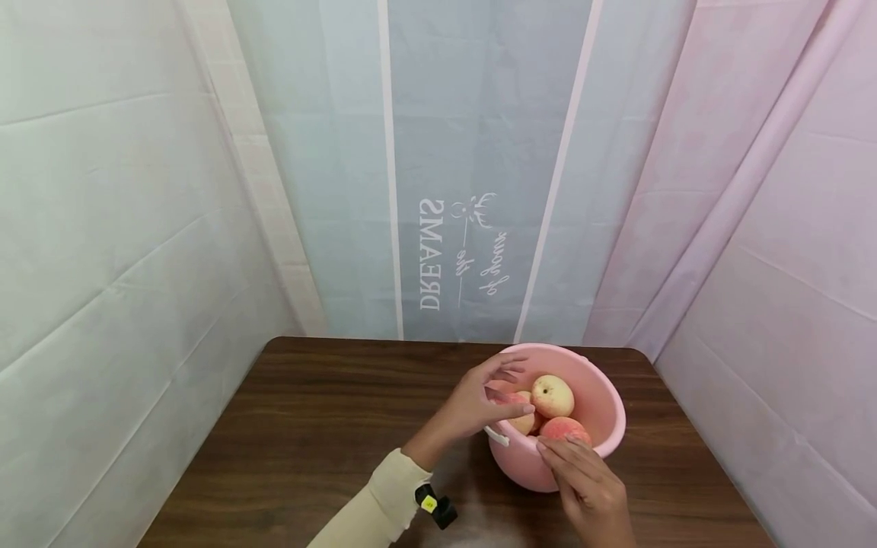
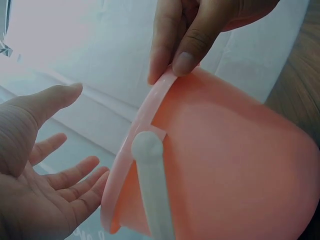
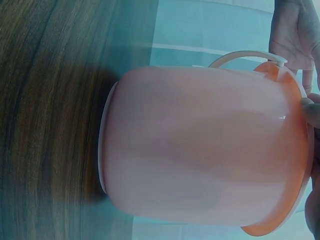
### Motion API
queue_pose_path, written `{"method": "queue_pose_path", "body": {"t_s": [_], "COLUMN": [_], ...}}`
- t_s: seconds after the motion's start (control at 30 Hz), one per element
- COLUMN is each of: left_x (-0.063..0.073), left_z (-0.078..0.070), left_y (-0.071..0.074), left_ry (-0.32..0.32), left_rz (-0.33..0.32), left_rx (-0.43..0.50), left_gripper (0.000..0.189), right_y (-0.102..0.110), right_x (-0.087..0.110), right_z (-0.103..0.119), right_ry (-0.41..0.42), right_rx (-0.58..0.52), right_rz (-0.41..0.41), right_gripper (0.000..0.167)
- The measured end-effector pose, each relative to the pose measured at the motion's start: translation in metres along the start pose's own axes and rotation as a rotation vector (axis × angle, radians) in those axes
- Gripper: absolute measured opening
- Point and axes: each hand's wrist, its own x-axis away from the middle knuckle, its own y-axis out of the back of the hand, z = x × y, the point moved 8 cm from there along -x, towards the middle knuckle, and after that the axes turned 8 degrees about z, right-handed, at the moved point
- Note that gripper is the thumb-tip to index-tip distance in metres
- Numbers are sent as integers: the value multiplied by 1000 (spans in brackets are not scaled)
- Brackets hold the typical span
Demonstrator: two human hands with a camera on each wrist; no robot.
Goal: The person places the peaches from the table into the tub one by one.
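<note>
A pink bucket [image 1: 521, 463] stands at the right of the table, with several round red-and-yellow fruits [image 1: 553, 396], apples or peaches, inside. My left hand [image 1: 473, 399] hovers over the bucket's left rim, thumb and fingers spread, nothing in its grasp. In the left wrist view its palm [image 2: 35, 200] faces the rim [image 2: 131, 145]. My right hand [image 1: 591, 487] pinches the near rim between thumb and fingers, as the thumb [image 2: 187, 62] shows in the left wrist view. The bucket's white handle [image 2: 155, 190] hangs down on the left side.
The dark wooden table [image 1: 329, 426] spreads to the left of the bucket. Pale cloth hangs behind it, bearing mirrored lettering [image 1: 430, 255], and more cloth encloses both sides. A black strap mount [image 1: 436, 506] sits on the left sleeve [image 1: 384, 495].
</note>
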Motion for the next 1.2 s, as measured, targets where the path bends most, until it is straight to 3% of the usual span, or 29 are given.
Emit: {"method": "queue_pose_path", "body": {"t_s": [0.4, 0.57, 0.9, 1.2], "left_x": [10, 13, 18, 35], "left_z": [-3, -6, -9, -17], "left_y": [28, 41, 63, 109], "left_ry": [27, 44, 72, 110], "left_rz": [-54, -84, -107, -154], "left_rx": [-55, -100, -180, -285], "left_gripper": [65, 65, 64, 66], "right_y": [-2, 3, 17, 14], "right_x": [1, -6, -43, -85], "right_z": [-12, -16, -24, -48], "right_ry": [-60, -44, 3, -27], "right_rx": [-13, -12, 34, 126], "right_rz": [120, 160, 227, 326], "right_gripper": [31, 32, 35, 45]}}
